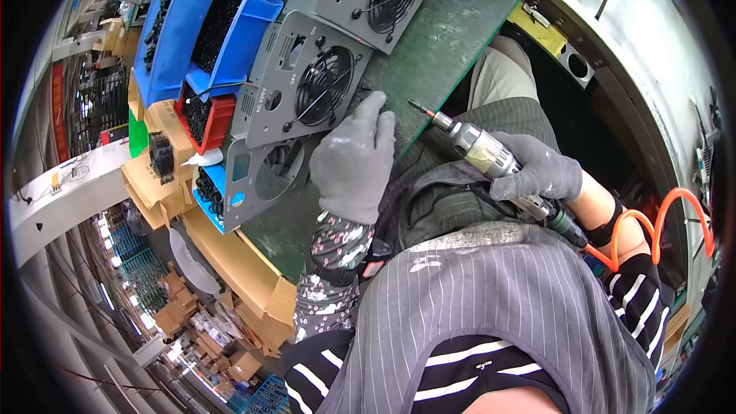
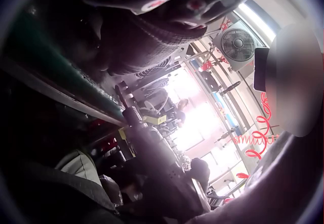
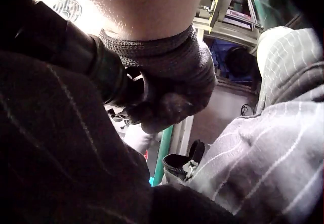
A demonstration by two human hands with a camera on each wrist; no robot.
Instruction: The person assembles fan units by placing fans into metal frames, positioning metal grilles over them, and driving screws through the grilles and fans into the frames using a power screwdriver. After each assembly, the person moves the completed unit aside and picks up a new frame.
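My gloved left hand (image 1: 353, 165) is over the green tabletop (image 1: 418, 46), beside a grey fan panel (image 1: 268, 96); its index and middle fingers extend toward a small dark piece (image 1: 367, 90). Whether the fingertips touch that piece cannot be told, and the thumb is hidden. My gloved right hand (image 1: 540, 169) grips an air screwdriver (image 1: 483, 149) over my lap, its bit angled toward the table edge. In the left wrist view the screwdriver (image 2: 157, 153) looks dark. The right wrist view shows the right hand (image 3: 177, 95) curled round the tool.
Blue bins (image 1: 165, 38) of black parts and a red bin (image 1: 218, 119) stand behind the row of fan panels. Cardboard boxes (image 1: 157, 184) are beyond them. An orange coiled hose (image 1: 663, 203) runs from the screwdriver past my right forearm.
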